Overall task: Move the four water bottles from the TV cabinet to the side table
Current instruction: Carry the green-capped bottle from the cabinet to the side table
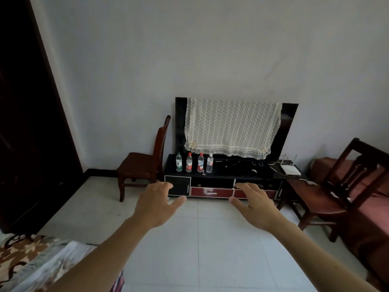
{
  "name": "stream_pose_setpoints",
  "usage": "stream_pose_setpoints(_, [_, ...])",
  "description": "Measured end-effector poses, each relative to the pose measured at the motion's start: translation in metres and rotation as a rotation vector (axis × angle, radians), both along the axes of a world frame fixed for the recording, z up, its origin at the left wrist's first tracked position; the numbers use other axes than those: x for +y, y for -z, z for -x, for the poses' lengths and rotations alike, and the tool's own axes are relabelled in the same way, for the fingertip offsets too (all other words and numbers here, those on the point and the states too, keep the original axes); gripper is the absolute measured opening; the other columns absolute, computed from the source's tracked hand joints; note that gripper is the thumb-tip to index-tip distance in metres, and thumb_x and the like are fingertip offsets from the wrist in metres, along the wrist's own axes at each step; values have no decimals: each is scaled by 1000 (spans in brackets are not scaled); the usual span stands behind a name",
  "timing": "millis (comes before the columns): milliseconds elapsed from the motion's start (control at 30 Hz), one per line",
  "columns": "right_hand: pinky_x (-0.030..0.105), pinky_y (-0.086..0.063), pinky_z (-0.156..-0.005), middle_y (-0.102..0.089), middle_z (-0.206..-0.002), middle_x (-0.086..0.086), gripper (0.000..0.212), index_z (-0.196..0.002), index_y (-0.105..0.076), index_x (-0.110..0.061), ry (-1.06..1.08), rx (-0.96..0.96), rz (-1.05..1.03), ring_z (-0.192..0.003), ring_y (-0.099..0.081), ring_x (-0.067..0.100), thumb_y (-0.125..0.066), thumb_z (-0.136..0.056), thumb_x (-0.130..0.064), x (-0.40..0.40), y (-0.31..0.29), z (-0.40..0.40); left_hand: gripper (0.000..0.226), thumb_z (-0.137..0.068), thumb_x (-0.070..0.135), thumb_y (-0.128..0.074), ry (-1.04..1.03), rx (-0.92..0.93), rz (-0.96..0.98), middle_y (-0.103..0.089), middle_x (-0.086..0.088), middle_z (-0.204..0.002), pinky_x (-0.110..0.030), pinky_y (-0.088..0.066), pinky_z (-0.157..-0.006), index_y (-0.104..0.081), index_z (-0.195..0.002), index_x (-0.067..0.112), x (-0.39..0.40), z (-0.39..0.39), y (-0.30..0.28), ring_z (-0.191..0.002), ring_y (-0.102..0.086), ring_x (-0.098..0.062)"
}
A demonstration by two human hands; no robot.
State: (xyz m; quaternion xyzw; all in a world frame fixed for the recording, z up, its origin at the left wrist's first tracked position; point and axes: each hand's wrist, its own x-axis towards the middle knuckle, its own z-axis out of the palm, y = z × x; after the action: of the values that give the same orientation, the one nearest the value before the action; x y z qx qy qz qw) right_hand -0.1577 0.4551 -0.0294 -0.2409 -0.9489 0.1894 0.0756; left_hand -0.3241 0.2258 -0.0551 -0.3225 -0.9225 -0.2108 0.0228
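Several water bottles stand in a row at the left end of the black TV cabinet: a green-capped bottle, two red-capped bottles, and a white-capped bottle. My left hand and my right hand reach forward over the floor, well short of the cabinet. Both have relaxed, spread fingers and hold nothing. No side table is plainly identifiable in this view.
A TV draped with lace cloth stands on the cabinet, a white router at its right end. Wooden chairs stand left and right of the cabinet. A dark wardrobe fills the left; patterned bedding lies bottom left.
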Motion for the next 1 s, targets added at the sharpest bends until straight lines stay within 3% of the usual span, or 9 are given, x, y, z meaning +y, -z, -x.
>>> stream_pose_setpoints(367, [52, -33, -114, -33, -157, -1, 63, -150, -34, -29, 25, -30, -21, -143, -32, 27, -45, -95, -59, 55, -6, 212, 71, -86, 72, -43, 3, -65, -75, -51, 5, -142, -41, -43, -104, -47, -138, 25, 63, 215, 10, -130, -45, -17])
stream_pose_setpoints(667, [49, -34, -112, -33, -156, -2, 63, -150, -35, -28, -5, -79, 36, -141, -34, 26, -45, -96, -58, 105, 29, 349, 68, -88, 67, -46, -26, -148, -108, -49, 4, -143, -36, -43, -104, -45, -140, 23, 98, 339, 44, -132, -43, -16])
stream_pose_setpoints(833, [52, -33, -113, -32, -157, -1, 62, -150, -32, -32, -26, -60, 106, -143, -33, 28, -45, -96, -59, 158, 62, 429, 67, -87, 66, -50, -36, -159, -41, -50, 4, -141, -34, -44, -98, -46, -139, 24, 150, 414, 63, -128, -44, -15])
stream_pose_setpoints(1000, [51, -35, -112, -37, -154, 0, 62, -150, -34, -29, -33, -92, 146, -139, -36, 28, -47, -95, -56, 219, 80, 526, 67, -86, 67, -50, -58, -204, -23, -51, 3, -140, -37, -44, -102, -46, -138, 24, 213, 497, 73, -126, -45, -16])
